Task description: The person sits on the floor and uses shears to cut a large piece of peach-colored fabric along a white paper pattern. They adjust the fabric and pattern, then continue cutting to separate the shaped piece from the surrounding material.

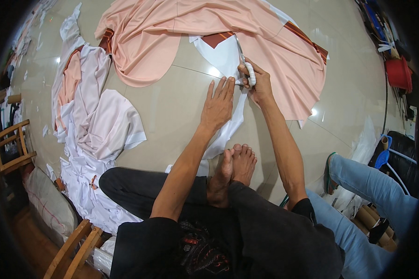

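Observation:
My right hand grips scissors with white-wrapped handles. Their blades point away from me, along the line between a white fabric piece and the peach fabric. A dark red trim with orange stripes lies by the blade tips. My left hand rests flat at the near end of the white piece, fingers stretched out towards the scissors. From there a narrow white strip trails back to my bare feet. Whether the blades are parted is hard to make out.
Pale and white cloth is heaped on the tiled floor at the left, near wooden stools. To my right are another person's legs in light blue jeans, cardboard tubes and a red container.

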The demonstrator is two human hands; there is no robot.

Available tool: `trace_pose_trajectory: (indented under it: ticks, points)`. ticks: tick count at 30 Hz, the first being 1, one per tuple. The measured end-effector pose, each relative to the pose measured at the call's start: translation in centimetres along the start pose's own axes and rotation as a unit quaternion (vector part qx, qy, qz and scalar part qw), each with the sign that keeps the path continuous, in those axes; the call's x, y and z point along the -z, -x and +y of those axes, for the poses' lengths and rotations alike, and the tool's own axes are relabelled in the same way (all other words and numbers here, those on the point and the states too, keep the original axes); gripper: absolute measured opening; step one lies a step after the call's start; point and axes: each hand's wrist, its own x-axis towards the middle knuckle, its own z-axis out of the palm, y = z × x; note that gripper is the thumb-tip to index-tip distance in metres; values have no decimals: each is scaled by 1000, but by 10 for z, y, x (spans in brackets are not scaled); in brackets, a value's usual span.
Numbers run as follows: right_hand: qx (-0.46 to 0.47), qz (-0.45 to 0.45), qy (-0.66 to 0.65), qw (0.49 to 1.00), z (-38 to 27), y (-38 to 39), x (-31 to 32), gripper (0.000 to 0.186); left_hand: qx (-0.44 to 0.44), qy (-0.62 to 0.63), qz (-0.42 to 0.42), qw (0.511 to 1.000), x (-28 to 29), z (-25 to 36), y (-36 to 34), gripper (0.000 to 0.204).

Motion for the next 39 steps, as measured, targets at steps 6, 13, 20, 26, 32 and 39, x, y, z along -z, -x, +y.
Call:
trace_pose_trajectory:
  ticks: [6,13,20,26,32,39]
  points:
    - [-3,-15,74,997,-5,-3,7,56,-4,-27,7,1000,0,-1,0,67]
    - [-6,-12,31,999,-4,-4,11,53,-8,-28,9,1000,0,1,-2,65]
    - [111,10,203,973,-2,45,41,55,-11,-15,10,1000,4,-1,-1,64]
    - [334,175,501,779,16,86,112,64,-78,54,-64,993,10,23,32,58]
    - [284,323,485,762,12,110,204,58,-66,241,-5,968,39,45,24,42]
    - [346,238,461,782,-30,92,173,56,49,54,116,991,23,7,-69,48]
